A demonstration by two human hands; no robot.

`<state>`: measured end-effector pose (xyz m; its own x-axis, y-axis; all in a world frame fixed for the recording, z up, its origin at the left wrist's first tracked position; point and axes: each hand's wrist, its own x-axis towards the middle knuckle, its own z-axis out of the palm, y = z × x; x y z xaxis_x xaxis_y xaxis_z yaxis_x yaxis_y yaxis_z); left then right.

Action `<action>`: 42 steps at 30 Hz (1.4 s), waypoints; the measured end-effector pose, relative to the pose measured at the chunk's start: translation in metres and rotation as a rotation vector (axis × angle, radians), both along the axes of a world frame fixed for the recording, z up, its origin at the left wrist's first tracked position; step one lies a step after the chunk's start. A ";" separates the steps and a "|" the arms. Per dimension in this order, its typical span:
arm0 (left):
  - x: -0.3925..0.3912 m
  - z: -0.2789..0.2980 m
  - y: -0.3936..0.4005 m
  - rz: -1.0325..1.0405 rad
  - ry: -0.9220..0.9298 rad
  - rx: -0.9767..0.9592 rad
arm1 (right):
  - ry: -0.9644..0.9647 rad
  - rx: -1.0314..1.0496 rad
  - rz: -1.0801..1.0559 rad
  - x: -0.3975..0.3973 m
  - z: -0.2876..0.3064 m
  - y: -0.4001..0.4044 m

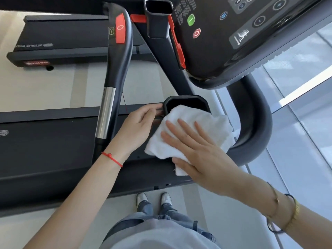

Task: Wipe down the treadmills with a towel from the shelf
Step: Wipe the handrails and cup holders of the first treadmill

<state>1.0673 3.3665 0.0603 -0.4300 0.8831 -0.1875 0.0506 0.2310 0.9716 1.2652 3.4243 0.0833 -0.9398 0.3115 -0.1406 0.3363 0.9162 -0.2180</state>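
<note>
Right hand (195, 150), fingers spread flat, palm down, pressing the white towel (190, 133) against the near treadmill's (45, 150) side surface beside a black cup holder (186, 103). Left hand (138, 126), at nine o'clock from the towel, fingers loosely extended, tips touching the cup holder's left rim; whether it grips the rim cannot be told. Towel lies crumpled, its upper edge draped over the holder's near lip at twelve o'clock. A red string (112, 159) circles the left wrist; bracelets (287, 212) circle the right. Console (233, 33) at one o'clock; curved handrail (115, 69) at eleven o'clock. A second treadmill (62, 38) lies beyond, at ten o'clock.
</note>
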 end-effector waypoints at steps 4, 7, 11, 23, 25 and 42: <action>-0.003 0.000 -0.001 0.007 -0.004 0.018 | -0.027 0.025 0.001 -0.027 -0.001 0.012; -0.006 -0.003 -0.004 0.041 0.005 0.019 | -0.027 0.042 -0.023 -0.045 -0.002 0.019; -0.009 -0.008 -0.007 0.063 0.062 -0.006 | 0.008 -0.037 -0.067 -0.061 0.001 0.028; 0.005 0.002 -0.038 -0.051 0.479 -0.055 | 0.072 0.119 -0.096 -0.028 0.001 0.013; 0.013 0.004 -0.046 -0.044 0.552 -0.060 | 0.111 0.136 -0.052 -0.016 0.003 0.008; 0.073 -0.010 -0.082 0.209 1.178 -0.077 | 0.300 -0.004 -0.056 0.064 -0.012 -0.046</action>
<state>1.1404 3.2847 0.0504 -0.5066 0.7796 0.3682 0.8543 0.3962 0.3365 1.3291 3.3779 0.0709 -0.9211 0.3636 0.1392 0.3060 0.8971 -0.3187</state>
